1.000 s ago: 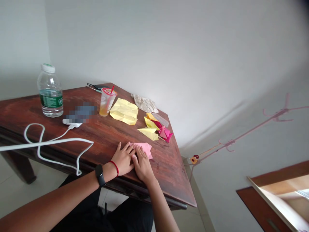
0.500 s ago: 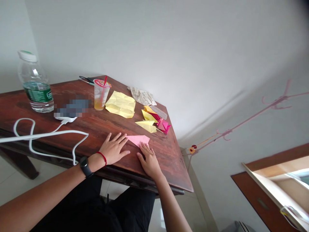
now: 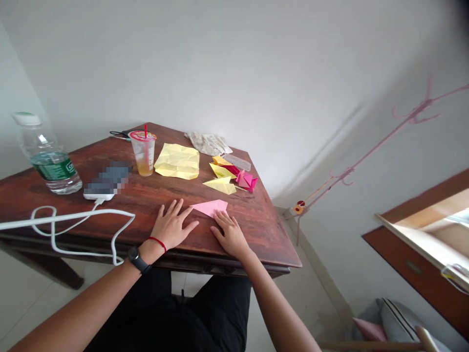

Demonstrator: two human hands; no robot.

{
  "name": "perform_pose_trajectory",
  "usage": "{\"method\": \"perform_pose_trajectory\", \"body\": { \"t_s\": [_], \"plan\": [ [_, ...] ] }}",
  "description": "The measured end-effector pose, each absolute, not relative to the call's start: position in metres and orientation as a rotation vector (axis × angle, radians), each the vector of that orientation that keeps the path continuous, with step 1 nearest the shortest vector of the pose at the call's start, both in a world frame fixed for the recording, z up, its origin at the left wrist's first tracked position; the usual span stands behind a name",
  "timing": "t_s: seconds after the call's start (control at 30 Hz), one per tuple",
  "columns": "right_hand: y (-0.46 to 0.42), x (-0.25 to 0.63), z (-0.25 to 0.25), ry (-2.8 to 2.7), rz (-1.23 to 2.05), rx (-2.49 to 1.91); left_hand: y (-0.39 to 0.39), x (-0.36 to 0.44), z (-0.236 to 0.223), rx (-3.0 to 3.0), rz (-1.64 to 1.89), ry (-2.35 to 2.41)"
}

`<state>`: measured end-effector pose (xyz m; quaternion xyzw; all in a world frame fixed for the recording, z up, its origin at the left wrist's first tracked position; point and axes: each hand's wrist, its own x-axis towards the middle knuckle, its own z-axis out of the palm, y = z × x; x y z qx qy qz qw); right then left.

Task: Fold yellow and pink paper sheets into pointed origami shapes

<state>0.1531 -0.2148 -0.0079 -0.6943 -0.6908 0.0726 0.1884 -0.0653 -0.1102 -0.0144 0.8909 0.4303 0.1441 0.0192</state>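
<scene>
I log this from the head camera; the left hand (image 3: 172, 226) lies palm down on the dark reddish-brown wooden tabletop (image 3: 264, 230), its fingers (image 3: 176, 208) spread open and gripping nothing; the right hand (image 3: 230, 237) also rests palm down, its fingers (image 3: 223, 222) loosely curled and open, their tips at the lower edge of the folded pink origami paper (image 3: 210, 207); I cannot tell whether they press on it or only touch it.

The pink paper lies flat between the hands, a pointed kite-like shape, its left tip just beside the left hand's fingers; a black smartwatch (image 3: 137, 259) and a red string bracelet (image 3: 157, 243) sit on the left wrist.

Handling note: the sheet has bare wood around it; in my judgement, light fingertip pressure near its edges would best keep the layers aligned, and the points need care against slipping on the polished surface.

Beyond the hands lie a creased yellow paper sheet (image 3: 176, 161), folded yellow paper pieces (image 3: 219, 185), and a folded magenta paper piece (image 3: 246, 181); further off stand a plastic cup (image 3: 142, 154) with a red straw and a water bottle (image 3: 47, 156); a white cable (image 3: 73, 213) trails over the tabletop's near edge; a pixelated patch (image 3: 108, 178) hides whatever lies beside the bottle.
</scene>
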Motion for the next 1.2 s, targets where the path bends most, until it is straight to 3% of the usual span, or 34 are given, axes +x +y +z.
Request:
{"method": "perform_pose_trajectory", "body": {
  "t_s": [0.53, 1.2],
  "plan": [
    [-0.217, 0.160, -0.019, -1.779, 0.092, -1.760, -0.111, -0.062, -0.004, 2.759, 0.316, 1.388],
    [-0.233, 0.172, -0.019, -1.146, 0.172, -1.523, -0.111, -0.069, -0.014, 2.757, 0.487, 1.297]
  ]
}}
